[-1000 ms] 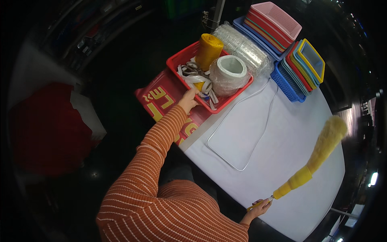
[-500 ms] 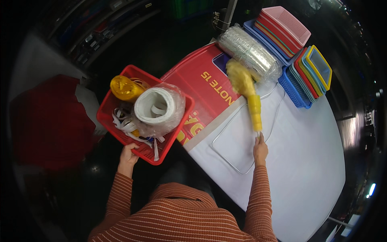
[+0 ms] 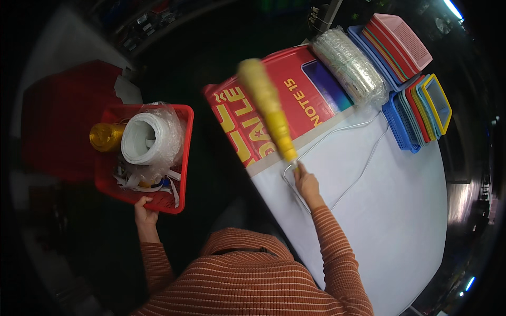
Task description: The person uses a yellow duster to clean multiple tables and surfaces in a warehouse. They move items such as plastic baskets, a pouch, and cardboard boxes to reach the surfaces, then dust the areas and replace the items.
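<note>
My left hand (image 3: 145, 211) grips the near rim of a red plastic basket (image 3: 187, 152), holding it off to the left of the table. In the basket sit a thick white roll (image 3: 130, 148) in clear wrap, a shiny yellow roll (image 3: 107, 138) and a tangle of white strips (image 3: 129, 181). My right hand (image 3: 307, 184) is closed round the thin end of a yellow duster (image 3: 278, 129), its fluffy head smeared by motion. The duster slants over the table's red printed sheet (image 3: 292, 73). Beneath and beside that hand, a bent metal wire (image 3: 345, 126) lies on the white surface.
A white-topped table (image 3: 385, 221) with a rounded far edge fills the right. At its back lie a clear-wrapped bundle (image 3: 350, 66), stacked pink, red and blue trays (image 3: 403, 42) and smaller coloured baskets (image 3: 416, 116). A dark red covered shape (image 3: 63, 116) stands at far left.
The basket has moved left, farther from the table. My right hand has swung the duster leftward, from above the wire and wrapped bundle to over the red sheet. The view has shifted too.
</note>
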The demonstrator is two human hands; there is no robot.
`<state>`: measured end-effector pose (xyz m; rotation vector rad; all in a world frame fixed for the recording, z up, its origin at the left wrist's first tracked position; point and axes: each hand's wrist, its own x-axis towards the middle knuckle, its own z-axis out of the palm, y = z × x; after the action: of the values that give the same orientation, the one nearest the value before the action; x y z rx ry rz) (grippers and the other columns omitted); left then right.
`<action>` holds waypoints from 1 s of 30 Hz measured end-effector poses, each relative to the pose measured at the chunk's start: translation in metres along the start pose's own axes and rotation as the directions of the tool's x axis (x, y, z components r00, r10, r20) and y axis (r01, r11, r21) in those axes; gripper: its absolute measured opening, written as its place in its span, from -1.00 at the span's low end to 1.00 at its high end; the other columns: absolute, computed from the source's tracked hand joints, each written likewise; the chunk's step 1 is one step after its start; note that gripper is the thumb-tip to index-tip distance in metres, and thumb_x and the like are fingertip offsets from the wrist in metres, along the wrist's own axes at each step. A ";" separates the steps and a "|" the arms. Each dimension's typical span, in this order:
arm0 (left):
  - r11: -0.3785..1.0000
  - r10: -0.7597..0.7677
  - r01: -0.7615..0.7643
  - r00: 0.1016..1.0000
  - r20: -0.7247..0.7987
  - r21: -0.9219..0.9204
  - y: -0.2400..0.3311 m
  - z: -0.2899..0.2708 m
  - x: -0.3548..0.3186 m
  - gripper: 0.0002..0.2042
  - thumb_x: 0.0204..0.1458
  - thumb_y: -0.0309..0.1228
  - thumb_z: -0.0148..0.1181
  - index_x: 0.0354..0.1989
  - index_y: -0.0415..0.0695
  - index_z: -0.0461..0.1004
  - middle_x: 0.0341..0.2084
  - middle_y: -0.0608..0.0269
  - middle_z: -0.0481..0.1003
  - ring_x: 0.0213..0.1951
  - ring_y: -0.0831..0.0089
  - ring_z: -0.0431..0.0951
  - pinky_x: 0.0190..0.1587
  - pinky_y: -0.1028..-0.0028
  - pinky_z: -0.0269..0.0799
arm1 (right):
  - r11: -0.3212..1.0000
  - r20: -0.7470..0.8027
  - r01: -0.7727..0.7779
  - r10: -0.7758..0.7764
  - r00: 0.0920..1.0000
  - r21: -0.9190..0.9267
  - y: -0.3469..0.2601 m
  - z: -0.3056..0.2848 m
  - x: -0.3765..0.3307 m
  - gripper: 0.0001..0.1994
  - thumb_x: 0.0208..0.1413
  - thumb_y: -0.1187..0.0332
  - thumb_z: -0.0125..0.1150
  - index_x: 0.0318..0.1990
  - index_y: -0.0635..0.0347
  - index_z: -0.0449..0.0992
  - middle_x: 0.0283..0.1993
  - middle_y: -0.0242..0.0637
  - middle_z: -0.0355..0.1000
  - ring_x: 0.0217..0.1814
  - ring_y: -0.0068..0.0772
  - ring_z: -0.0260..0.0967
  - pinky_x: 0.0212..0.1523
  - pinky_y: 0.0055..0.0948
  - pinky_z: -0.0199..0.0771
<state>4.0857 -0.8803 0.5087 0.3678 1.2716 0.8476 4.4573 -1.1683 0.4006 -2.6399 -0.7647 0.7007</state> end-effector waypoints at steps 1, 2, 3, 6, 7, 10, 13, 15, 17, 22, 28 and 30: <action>1.000 0.018 -0.019 1.000 0.018 0.003 0.000 0.006 -0.005 -0.77 -0.30 -0.66 -0.07 -0.36 -0.34 0.29 -0.33 -0.01 0.37 -0.22 0.06 0.46 -0.08 0.07 0.46 | 0.992 0.056 0.127 -0.126 0.990 -0.013 0.002 0.016 -0.023 -0.59 0.13 0.10 -0.10 0.14 -0.09 0.24 -0.50 0.09 0.43 -0.45 0.14 0.41 -0.38 0.01 0.41; 1.000 0.022 -0.022 1.000 0.016 0.008 -0.001 0.006 -0.005 -0.78 -0.30 -0.66 -0.07 -0.37 -0.34 0.29 -0.33 -0.01 0.38 -0.21 0.06 0.46 -0.08 0.07 0.47 | 0.973 0.186 0.229 -0.222 0.957 -0.018 -0.006 0.016 -0.048 -0.60 0.13 0.10 -0.08 0.12 -0.11 0.26 -0.50 0.06 0.43 -0.45 0.12 0.41 -0.39 -0.01 0.42; 1.000 0.029 -0.029 0.999 0.017 0.011 -0.001 0.006 -0.005 -0.79 -0.30 -0.65 -0.06 -0.38 -0.34 0.29 -0.33 -0.01 0.38 -0.21 0.07 0.46 -0.08 0.08 0.47 | 0.942 0.239 0.337 -0.325 0.915 -0.007 -0.012 0.011 -0.069 -0.60 0.12 0.08 -0.05 0.11 -0.13 0.29 -0.51 0.00 0.44 -0.47 0.06 0.42 -0.41 -0.04 0.43; 0.999 0.036 -0.036 0.999 0.032 0.023 0.001 0.006 -0.004 -0.79 -0.30 -0.66 -0.06 -0.39 -0.34 0.30 -0.33 -0.02 0.39 -0.20 0.08 0.47 -0.08 0.09 0.47 | 0.916 0.241 0.391 -0.361 0.901 -0.089 -0.005 -0.014 -0.091 -0.59 0.10 0.07 -0.01 0.13 -0.20 0.29 -0.49 -0.12 0.44 -0.48 -0.03 0.42 -0.41 -0.12 0.44; 0.999 0.023 -0.025 0.999 0.044 0.025 0.003 0.007 -0.005 -0.79 -0.30 -0.66 -0.06 -0.38 -0.34 0.29 -0.33 -0.02 0.39 -0.20 0.08 0.47 -0.08 0.08 0.47 | 0.946 0.096 0.317 -0.311 0.946 -0.061 0.012 -0.018 -0.089 -0.60 0.11 0.09 -0.01 0.13 -0.20 0.29 -0.49 -0.12 0.45 -0.48 -0.03 0.42 -0.42 -0.13 0.43; 0.998 0.008 -0.012 0.997 0.075 0.063 0.008 0.010 -0.011 -0.77 -0.29 -0.66 -0.05 -0.35 -0.33 0.30 -0.34 -0.01 0.39 -0.20 0.09 0.47 -0.08 0.11 0.46 | 0.988 -0.231 -0.075 0.104 0.967 0.133 0.053 -0.049 -0.064 -0.61 0.13 0.13 -0.03 0.12 -0.11 0.30 -0.51 -0.08 0.44 -0.49 0.00 0.40 -0.43 -0.14 0.39; 0.997 -0.035 0.026 0.992 0.121 0.072 0.009 0.006 0.003 -0.76 -0.28 -0.66 -0.03 -0.33 -0.32 0.32 -0.37 0.02 0.40 -0.23 0.09 0.47 -0.10 0.11 0.45 | 0.919 -0.174 -0.232 0.297 0.939 0.319 0.075 -0.062 -0.057 -0.62 0.14 0.17 -0.03 0.10 0.03 0.31 -0.54 0.02 0.42 -0.50 0.05 0.39 -0.44 -0.14 0.37; 0.991 -0.089 0.072 0.983 0.159 0.110 0.008 0.019 -0.006 -0.78 -0.27 -0.65 -0.03 -0.35 -0.32 0.33 -0.36 0.01 0.40 -0.22 0.08 0.47 -0.08 0.10 0.43 | 0.983 -0.170 -0.119 0.142 0.975 0.139 0.071 -0.044 -0.093 -0.62 0.14 0.20 -0.02 0.08 0.14 0.33 -0.54 0.10 0.39 -0.53 0.07 0.39 -0.47 -0.16 0.37; 0.992 -0.058 0.044 0.992 0.115 0.119 0.006 0.013 0.000 -0.61 -0.28 -0.61 -0.04 -0.15 -0.42 0.24 -0.17 -0.19 0.37 -0.11 -0.06 0.43 -0.03 0.02 0.40 | 0.996 0.009 0.030 -0.030 1.000 -0.084 0.040 -0.040 -0.142 -0.63 0.08 0.18 0.03 0.07 -0.04 0.34 -0.55 -0.03 0.43 -0.50 0.04 0.41 -0.45 -0.09 0.41; 0.986 -0.111 0.085 0.976 0.187 0.142 0.014 0.032 -0.021 -0.63 -0.27 -0.63 -0.06 -0.16 -0.38 0.26 -0.20 -0.14 0.37 -0.11 -0.04 0.42 0.01 -0.02 0.35 | 0.971 0.001 0.216 -0.217 0.976 -0.104 0.020 -0.072 -0.177 -0.61 0.06 0.18 0.07 0.09 -0.25 0.34 -0.62 -0.20 0.36 -0.59 -0.08 0.38 -0.52 -0.16 0.39; 0.978 -0.150 0.088 0.927 0.345 0.189 0.026 0.075 -0.044 -0.70 -0.29 -0.67 -0.06 -0.26 -0.32 0.31 -0.32 -0.02 0.38 -0.19 0.01 0.44 -0.02 -0.04 0.37 | 0.967 -0.342 -0.182 0.233 0.910 0.176 0.030 -0.102 -0.041 -0.64 0.15 0.17 -0.09 0.06 0.04 0.34 -0.43 0.06 0.44 -0.38 0.10 0.41 -0.36 -0.08 0.40; 0.973 -0.159 0.088 0.923 0.351 0.211 0.024 0.096 -0.041 -0.71 -0.30 -0.69 -0.07 -0.28 -0.32 0.31 -0.36 0.02 0.38 -0.22 0.08 0.45 -0.06 0.00 0.40 | 0.972 -0.355 -0.119 0.186 0.916 0.201 0.031 -0.064 -0.022 -0.62 0.13 0.14 -0.07 0.07 0.07 0.33 -0.37 0.10 0.44 -0.28 0.14 0.40 -0.26 -0.05 0.40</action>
<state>4.1649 -0.8751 0.5801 0.5660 1.0150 0.5173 4.4879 -1.2152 0.4497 -2.5740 -0.3729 0.2689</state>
